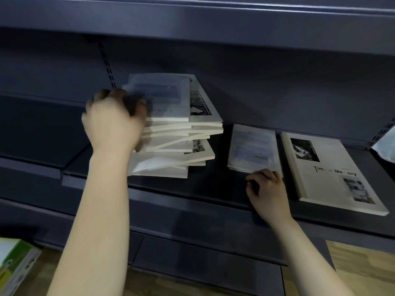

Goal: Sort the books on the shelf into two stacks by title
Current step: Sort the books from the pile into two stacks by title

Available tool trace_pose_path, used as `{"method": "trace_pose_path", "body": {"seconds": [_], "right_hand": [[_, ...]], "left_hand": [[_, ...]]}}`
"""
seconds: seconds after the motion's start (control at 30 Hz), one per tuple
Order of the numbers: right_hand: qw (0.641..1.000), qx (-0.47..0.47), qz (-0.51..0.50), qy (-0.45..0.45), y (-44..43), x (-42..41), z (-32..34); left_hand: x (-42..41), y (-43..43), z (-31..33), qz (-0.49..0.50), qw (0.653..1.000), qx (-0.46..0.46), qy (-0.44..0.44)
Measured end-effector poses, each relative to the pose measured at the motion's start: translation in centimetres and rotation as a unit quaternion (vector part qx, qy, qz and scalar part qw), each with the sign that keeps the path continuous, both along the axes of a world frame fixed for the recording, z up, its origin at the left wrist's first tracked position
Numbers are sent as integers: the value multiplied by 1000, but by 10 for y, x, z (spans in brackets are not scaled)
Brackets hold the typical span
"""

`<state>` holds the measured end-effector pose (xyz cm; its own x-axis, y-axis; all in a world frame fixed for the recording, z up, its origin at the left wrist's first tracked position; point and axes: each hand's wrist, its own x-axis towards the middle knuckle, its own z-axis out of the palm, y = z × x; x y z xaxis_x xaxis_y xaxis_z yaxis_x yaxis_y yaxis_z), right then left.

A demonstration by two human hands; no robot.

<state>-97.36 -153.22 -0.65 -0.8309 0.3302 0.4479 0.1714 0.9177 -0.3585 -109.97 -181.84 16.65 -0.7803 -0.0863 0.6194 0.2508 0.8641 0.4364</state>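
An uneven pile of several pale paperback books (177, 144) sits on the dark shelf (192, 189). My left hand (113, 120) grips the left edge of the pile's top book (162, 97), a blurred cover with a bluish picture. To the right lies a smaller book with a bluish cover (252, 148); my right hand (267, 189) touches its near edge with curled fingers. Further right a large white book titled "Time Memory" (329, 171) lies flat by itself.
An upper shelf board (192, 20) overhangs the books. A slotted upright (106, 63) runs down the back panel behind the pile. A green and white box (15, 265) stands at bottom left above a wooden floor. Something white (384, 144) shows at the right edge.
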Motion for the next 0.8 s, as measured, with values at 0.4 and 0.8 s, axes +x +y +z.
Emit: {"method": "trace_pose_path", "body": {"seconds": [0.4, 0.8], "right_hand": [[1000, 13, -7, 23, -2, 3, -3], [999, 16, -4, 41, -2, 4, -5]], "left_hand": [[-9, 1, 1, -32, 998, 39, -38], [1, 1, 14, -64, 983, 160, -68]]}}
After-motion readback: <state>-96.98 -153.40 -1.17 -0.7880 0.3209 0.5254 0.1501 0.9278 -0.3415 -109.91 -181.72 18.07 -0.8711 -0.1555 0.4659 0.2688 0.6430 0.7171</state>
